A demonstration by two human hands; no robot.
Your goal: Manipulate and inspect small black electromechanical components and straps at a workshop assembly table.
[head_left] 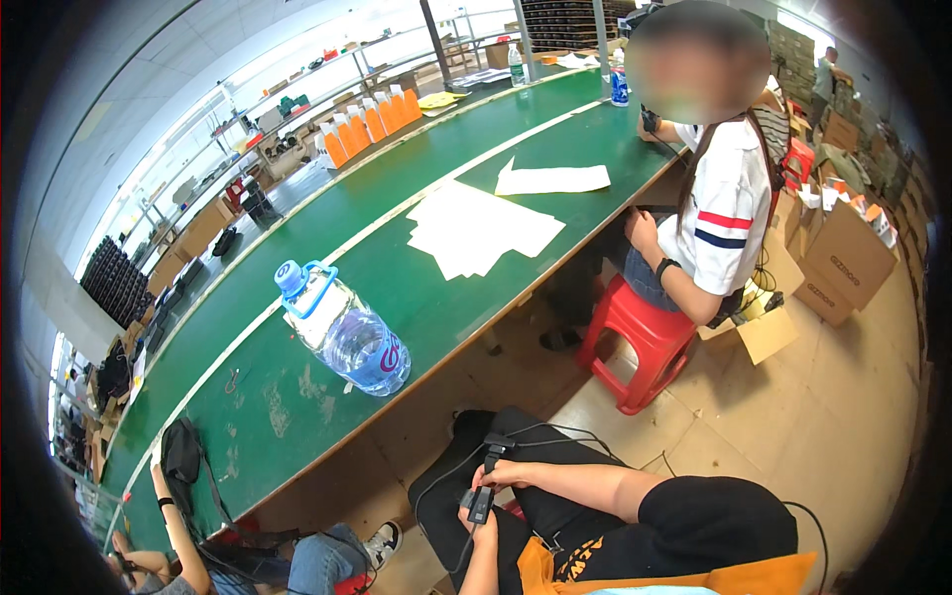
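Over my lap, my left hand [480, 526] is closed around a small black box-shaped device [480, 504] with a cable running from it. Just above and touching the same cluster, my right hand [504, 475] has its fingers closed on a black cable piece [495, 448] with a thicker end. Thin black cables trail across my dark trousers and off to the right. What exactly these black parts are is too small to make out. Both hands are off the table, close together.
The green table [297, 397] runs diagonally, holding a large water bottle [347, 337], white paper sheets [486, 230] and a black bag [183, 454]. One person sits on a red stool [635, 347] at right, beside cardboard boxes [843, 258]. Another person's arm [177, 526] is at lower left.
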